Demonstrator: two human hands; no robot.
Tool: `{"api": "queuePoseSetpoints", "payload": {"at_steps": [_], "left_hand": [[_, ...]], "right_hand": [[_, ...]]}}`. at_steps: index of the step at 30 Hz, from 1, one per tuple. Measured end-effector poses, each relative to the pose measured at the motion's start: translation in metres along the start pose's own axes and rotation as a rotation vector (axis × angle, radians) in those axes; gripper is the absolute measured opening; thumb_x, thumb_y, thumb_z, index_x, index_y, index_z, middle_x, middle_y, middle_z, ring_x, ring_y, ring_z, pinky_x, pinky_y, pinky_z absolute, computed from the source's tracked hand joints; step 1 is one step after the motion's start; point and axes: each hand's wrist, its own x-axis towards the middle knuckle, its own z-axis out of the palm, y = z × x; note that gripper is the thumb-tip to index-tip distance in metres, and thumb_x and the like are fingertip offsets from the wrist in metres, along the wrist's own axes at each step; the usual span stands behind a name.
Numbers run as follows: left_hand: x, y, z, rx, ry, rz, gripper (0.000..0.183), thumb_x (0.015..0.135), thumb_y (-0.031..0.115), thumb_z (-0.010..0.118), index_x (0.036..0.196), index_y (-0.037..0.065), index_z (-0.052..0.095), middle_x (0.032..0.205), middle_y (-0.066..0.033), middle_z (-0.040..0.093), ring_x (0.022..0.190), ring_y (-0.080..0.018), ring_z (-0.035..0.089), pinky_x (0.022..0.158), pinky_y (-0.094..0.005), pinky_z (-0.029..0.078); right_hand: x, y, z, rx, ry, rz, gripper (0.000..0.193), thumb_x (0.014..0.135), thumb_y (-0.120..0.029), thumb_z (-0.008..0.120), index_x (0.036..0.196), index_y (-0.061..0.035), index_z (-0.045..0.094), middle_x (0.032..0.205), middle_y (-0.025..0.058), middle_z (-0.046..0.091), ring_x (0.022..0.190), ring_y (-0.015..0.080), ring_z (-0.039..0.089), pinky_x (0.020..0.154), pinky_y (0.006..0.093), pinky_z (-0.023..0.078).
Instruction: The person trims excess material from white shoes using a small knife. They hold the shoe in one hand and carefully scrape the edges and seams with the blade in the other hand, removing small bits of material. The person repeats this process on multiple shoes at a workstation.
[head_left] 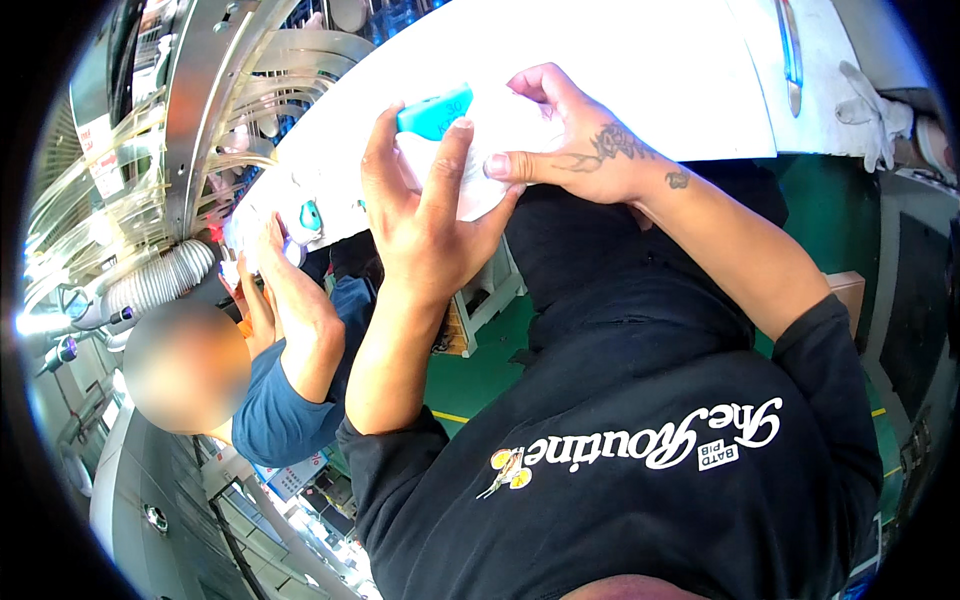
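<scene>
My left hand (425,215) and my right hand (570,140) hold a white piece (478,190) between them, above the near edge of a white table (640,60). A teal block (435,113) with dark handwriting sits at its far left side, beside my left fingertips. My left index and middle fingers reach up along it, thumb stretched to the right below. My right thumb presses the white piece's right side while the fingers curve around beyond it. Glare washes out the white piece's outline, so its exact shape and its join to the teal block cannot be made out.
A co-worker's arm (305,300) reaches to the table at the left, near a small teal item (310,215). Clear hoses (130,190) and a ribbed duct (160,280) hang beyond. A blue-handled tool (790,60) and a white glove (870,115) lie at the far right.
</scene>
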Motion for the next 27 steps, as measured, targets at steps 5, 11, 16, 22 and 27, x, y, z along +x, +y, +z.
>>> {"api": "queuePoseSetpoints", "payload": {"at_steps": [5,11,16,22,27], "left_hand": [[0.001,0.005,-0.004,0.057,-0.074,-0.076,0.08,0.065,0.025,0.099,0.138,0.014,0.069,0.152,-0.0295,0.045,0.133,-0.0483,0.056,0.107,-0.0542,0.051],[-0.003,-0.001,-0.034,-0.09,-0.264,-0.159,0.089,0.064,0.019,0.098,0.145,0.013,0.06,0.154,-0.028,0.041,0.134,-0.0502,0.055,0.107,-0.0554,0.052],[-0.026,-0.008,-0.028,-0.212,-0.118,-0.14,0.092,0.061,0.015,0.098,0.143,0.006,0.057,0.149,-0.0274,0.053,0.134,-0.0474,0.058,0.105,-0.0519,0.054],[-0.041,-0.006,-0.013,-0.302,0.03,-0.101,0.093,0.059,0.019,0.1,0.141,0.004,0.059,0.142,-0.0279,0.06,0.133,-0.0456,0.06,0.102,-0.0503,0.056],[-0.024,0.004,-0.021,-0.229,-0.04,-0.042,0.092,0.059,0.024,0.1,0.14,0.006,0.061,0.142,-0.028,0.056,0.129,-0.0447,0.06,0.097,-0.0488,0.058]], "right_hand": [[-0.001,-0.002,0.001,-0.104,0.048,-0.005,0.083,0.092,-0.055,0.083,0.149,-0.0038,0.05,0.143,0.0206,0.061,0.138,0.0355,0.058,0.116,0.0466,0.047],[-0.006,0.026,-0.101,-0.764,0.541,-0.16,0.058,0.102,-0.054,0.07,0.139,-0.0101,0.063,0.135,0.0164,0.065,0.126,0.0325,0.063,0.106,0.0441,0.053],[-0.043,0.014,-0.215,-1.494,0.702,0.122,0.062,0.098,-0.036,0.07,0.14,0.0063,0.053,0.123,0.0277,0.06,0.122,0.0438,0.055,0.104,0.0523,0.05],[-0.025,0.01,-0.227,-1.065,0.49,0.35,0.048,0.099,-0.029,0.068,0.135,0.0023,0.061,0.11,0.0246,0.068,0.102,0.0399,0.065,0.094,0.0464,0.054],[-0.007,-0.048,-0.127,0.271,0.255,0.0,0.019,0.111,-0.012,0.055,0.128,-0.0066,0.058,0.096,0.007,0.067,0.082,0.0179,0.068,0.072,0.0325,0.057]]}}
